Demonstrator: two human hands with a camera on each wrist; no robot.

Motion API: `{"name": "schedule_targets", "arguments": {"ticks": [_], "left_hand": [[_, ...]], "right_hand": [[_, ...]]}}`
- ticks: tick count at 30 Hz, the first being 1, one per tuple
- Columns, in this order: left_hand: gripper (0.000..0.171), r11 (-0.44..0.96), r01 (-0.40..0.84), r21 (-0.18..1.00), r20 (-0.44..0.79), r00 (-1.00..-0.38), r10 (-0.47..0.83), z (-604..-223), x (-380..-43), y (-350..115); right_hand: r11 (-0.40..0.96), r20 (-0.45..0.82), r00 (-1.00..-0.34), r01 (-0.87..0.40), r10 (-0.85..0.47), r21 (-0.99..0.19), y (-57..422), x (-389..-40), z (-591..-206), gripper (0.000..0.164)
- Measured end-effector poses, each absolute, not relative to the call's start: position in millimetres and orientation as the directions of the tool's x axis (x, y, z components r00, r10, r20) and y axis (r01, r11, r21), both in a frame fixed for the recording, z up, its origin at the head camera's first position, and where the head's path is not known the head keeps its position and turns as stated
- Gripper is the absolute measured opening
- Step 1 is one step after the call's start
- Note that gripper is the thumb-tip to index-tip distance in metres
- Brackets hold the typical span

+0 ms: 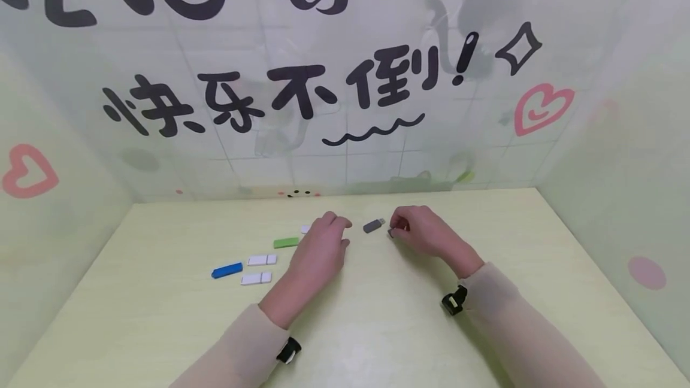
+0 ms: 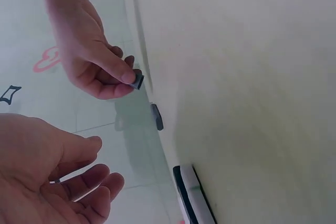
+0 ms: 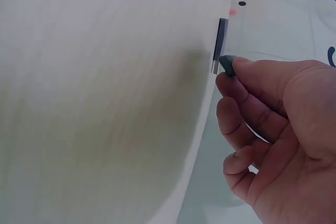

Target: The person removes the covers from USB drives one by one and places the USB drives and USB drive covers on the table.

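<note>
Between thumb and index finger, my right hand (image 1: 423, 231) pinches a small dark grey cap (image 3: 227, 65), held just right of a dark grey USB stick (image 1: 372, 226). That stick lies on the table with its metal plug bare and pointing right, towards the cap. My left hand (image 1: 319, 250) is to the left of the stick, its fingers loosely bent and nothing in them; the left wrist view also shows this left hand (image 2: 58, 171) relaxed. Partly behind the left hand is a white piece (image 1: 305, 229), and a green USB stick (image 1: 286, 243) lies beside it.
Further left on the pale table (image 1: 366, 328) lie a blue USB stick (image 1: 227, 270) and two white USB sticks (image 1: 262, 260), one nearer the front. Walls with printed writing and hearts rise behind the table and at both sides.
</note>
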State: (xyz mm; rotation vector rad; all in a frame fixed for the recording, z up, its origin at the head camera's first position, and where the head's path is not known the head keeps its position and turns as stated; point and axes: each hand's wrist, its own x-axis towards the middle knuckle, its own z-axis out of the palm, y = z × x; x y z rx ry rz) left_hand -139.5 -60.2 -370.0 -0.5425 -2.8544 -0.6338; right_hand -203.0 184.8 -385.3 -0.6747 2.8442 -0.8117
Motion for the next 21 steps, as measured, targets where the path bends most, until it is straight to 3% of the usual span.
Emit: {"name": "schedule_targets", "arguments": {"ticks": [12,21], "left_hand": [[0.032,0.868,0.405,0.287,0.341,-0.89,0.303,-371,-99,-95],[0.035,0.876,0.386,0.289,0.365,-0.89,0.272,-374,-88,-112]], "right_hand": [[0.758,-0.021,-0.904,-0.345,-0.427,-0.554,176,-217,-395,0.004],[0.778,-0.064,-0.92,-0.289,-0.387,-0.558,171,-221,-394,0.004]]}}
